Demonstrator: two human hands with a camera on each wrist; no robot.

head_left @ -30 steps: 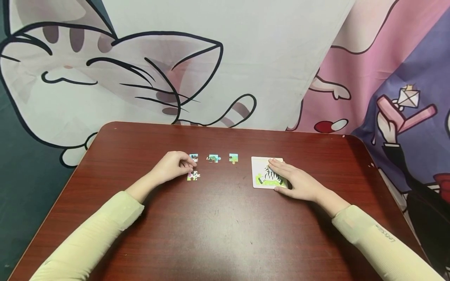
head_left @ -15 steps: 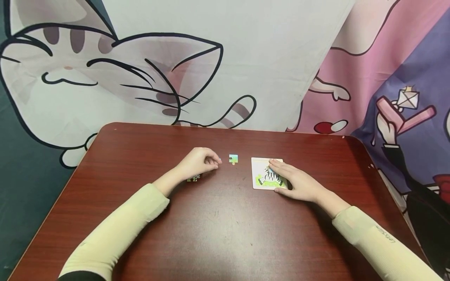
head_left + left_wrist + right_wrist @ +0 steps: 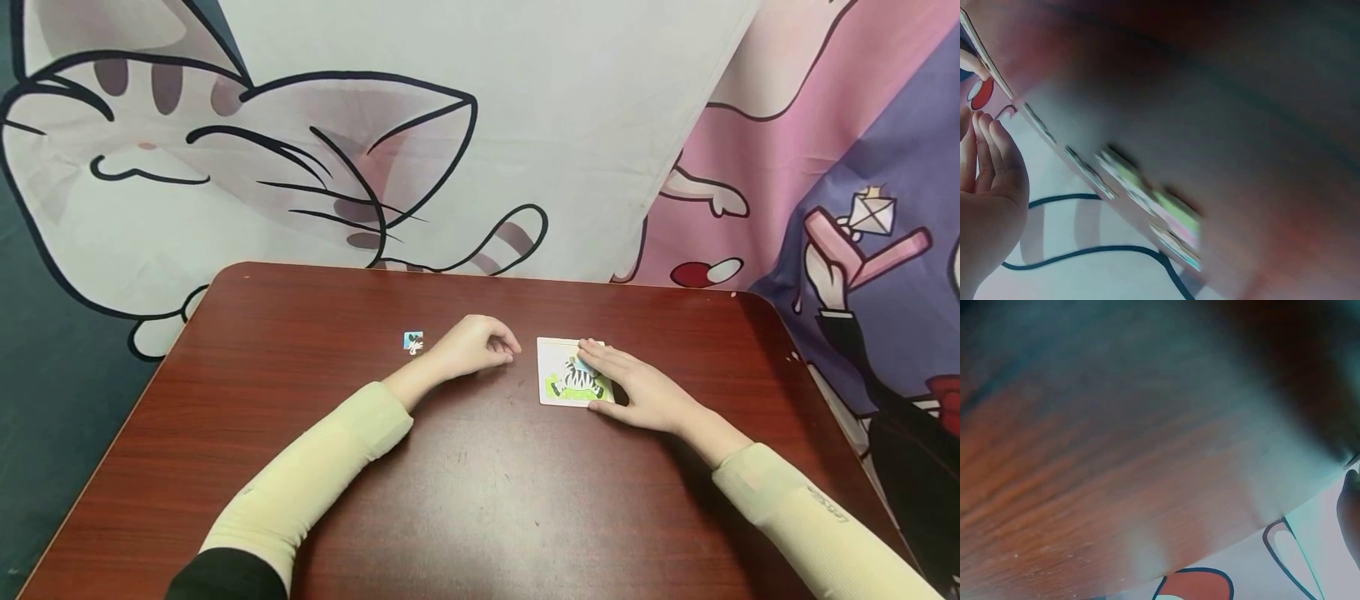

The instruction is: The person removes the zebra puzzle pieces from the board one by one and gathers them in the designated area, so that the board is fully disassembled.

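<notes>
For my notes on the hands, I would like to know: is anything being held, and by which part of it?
Nothing appears gripped. The left hand looks empty; the right hand rests on the right side of the zebra card.

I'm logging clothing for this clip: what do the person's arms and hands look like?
A pale yellow-green fabric left sleeve meets black fabric at its upper end; the matching right sleeve bears small dark lettering, illegible here. Left hand and right hand are ungloved.
</notes>
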